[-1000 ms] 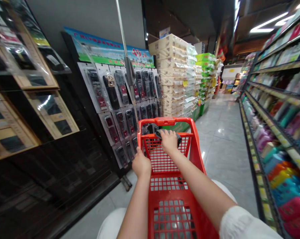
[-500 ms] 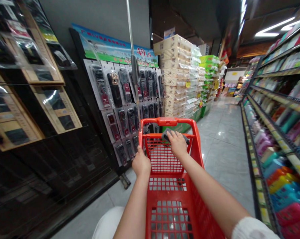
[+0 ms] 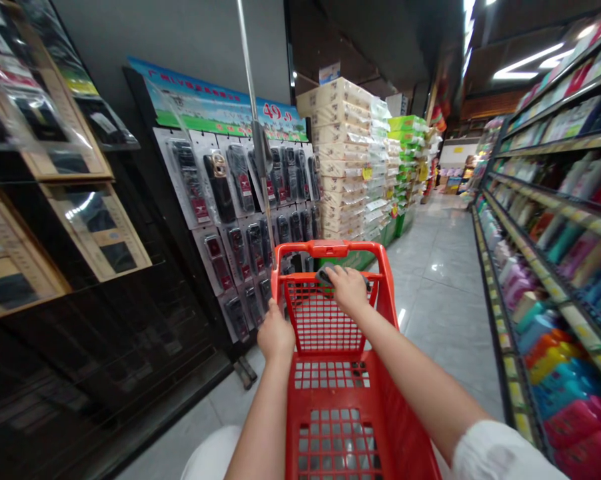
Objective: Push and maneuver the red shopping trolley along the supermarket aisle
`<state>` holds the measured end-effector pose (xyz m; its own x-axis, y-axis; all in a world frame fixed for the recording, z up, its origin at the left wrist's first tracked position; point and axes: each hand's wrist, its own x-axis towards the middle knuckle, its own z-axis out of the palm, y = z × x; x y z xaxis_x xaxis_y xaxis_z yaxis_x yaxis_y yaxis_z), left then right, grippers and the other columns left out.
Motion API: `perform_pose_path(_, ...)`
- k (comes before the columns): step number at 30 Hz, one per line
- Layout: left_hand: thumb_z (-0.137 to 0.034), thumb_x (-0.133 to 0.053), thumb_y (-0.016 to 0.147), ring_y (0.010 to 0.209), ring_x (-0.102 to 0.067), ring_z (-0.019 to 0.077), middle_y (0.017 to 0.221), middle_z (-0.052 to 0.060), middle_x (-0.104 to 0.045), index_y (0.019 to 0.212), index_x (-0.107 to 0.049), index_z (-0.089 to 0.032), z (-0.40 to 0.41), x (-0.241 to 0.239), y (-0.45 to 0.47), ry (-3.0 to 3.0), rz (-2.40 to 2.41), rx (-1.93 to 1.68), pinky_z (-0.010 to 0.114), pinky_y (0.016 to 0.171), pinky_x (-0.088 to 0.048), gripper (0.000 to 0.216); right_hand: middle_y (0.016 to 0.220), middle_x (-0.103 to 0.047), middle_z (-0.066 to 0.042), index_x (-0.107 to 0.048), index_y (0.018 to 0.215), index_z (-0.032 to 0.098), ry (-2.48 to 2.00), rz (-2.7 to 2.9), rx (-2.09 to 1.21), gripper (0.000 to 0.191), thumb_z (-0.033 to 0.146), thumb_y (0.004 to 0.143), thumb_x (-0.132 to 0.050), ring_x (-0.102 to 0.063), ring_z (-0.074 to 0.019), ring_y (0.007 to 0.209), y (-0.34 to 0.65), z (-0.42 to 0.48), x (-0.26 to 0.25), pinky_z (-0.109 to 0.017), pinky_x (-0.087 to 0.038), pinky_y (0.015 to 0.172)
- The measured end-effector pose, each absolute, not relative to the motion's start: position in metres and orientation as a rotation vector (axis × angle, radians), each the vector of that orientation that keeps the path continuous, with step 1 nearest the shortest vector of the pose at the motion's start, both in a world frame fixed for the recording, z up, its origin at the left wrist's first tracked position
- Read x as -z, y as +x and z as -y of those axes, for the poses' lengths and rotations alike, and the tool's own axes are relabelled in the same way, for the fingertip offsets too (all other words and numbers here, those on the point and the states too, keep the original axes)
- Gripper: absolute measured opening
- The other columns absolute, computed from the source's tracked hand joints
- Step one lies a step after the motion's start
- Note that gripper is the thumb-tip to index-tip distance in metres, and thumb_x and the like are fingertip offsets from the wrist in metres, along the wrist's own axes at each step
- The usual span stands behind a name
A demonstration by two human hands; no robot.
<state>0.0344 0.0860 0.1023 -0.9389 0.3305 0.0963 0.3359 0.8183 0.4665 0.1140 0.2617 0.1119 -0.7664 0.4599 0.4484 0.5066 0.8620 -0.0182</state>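
A red plastic shopping cart [image 3: 391,300] with grid-patterned walls and floor stands right in front of me. On its left side rail, just below the upper corner, my left hand [image 3: 275,333] is closed around the frame. My right hand [image 3: 349,290] presses a dark grey cloth [image 3: 325,272] onto the red crossbar at the far end. Its fingers curl over the cloth and hide much of it. Through the grid, grey floor shows under the cart.
On the left, a rack of packaged belts [image 3: 240,177] and boxed goods [image 3: 98,227] hang against a dark wall. Stacked tissue packs [image 3: 340,153] stand beyond. Shelves of bottles [image 3: 565,247] line the right. A tiled aisle [image 3: 440,267] runs ahead; a metal pole [image 3: 250,73] rises behind the cart.
The rack, stacked packs and shelves have shifted slightly left in view, and the cart a little less. Both hands keep nearly the same places on the cart.
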Motion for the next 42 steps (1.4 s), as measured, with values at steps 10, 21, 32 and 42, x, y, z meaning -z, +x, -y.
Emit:
perform_pose_path(10,-0.032,-0.039,0.095,0.123,-0.058,0.0340,0.141,0.028,-0.050,0.150,-0.027,-0.001,-0.114,-0.140,0.009,-0.545,2.907,0.983,0.041,0.095,-0.049,0.064,0.136,-0.058,-0.005,-0.056,0.134,0.028,-0.938,2.439,0.070,0.048,0.016,0.090,-0.042,-0.049,-0.0260,0.114,0.146,-0.284,-0.108,-0.038,-0.038,0.093)
perform_pose_path(21,-0.031,-0.028,0.100,0.099,-0.071,0.0290,0.105,0.021,-0.071,0.124,-0.050,-0.013,-0.137,-0.133,-0.023,-0.548,2.897,0.806,0.035,0.078,-0.051,0.037,0.112,-0.073,-0.002,-0.064,0.127,0.030,-0.905,2.450,-0.313,0.042,0.022,0.090,-0.044,-0.065,-0.0212,0.099,0.136,-0.337,-0.156,-0.030,-0.048,0.084)
perform_pose_path(32,-0.037,-0.031,0.100,0.106,-0.069,0.0280,0.116,0.018,-0.071,0.149,-0.034,-0.019,-0.124,-0.115,-0.033,-0.766,2.867,1.095,0.033,0.082,-0.048,0.051,0.149,-0.050,-0.003,-0.052,0.139,0.034,-0.977,2.442,-0.064,0.046,0.030,0.094,-0.045,-0.044,-0.0306,0.131,0.063,-0.333,-0.171,-0.052,-0.035,0.104)
perform_pose_path(42,-0.026,-0.038,0.099,0.121,-0.062,0.0222,0.130,0.012,-0.066,0.148,-0.038,-0.016,-0.120,-0.098,-0.044,-0.874,2.629,1.517,0.030,0.097,-0.047,0.050,0.119,-0.070,-0.009,-0.060,0.130,0.032,-0.762,2.580,0.091,0.042,0.022,0.094,-0.041,-0.061,-0.0266,0.108,-0.021,-0.283,-0.184,-0.042,-0.037,0.091)
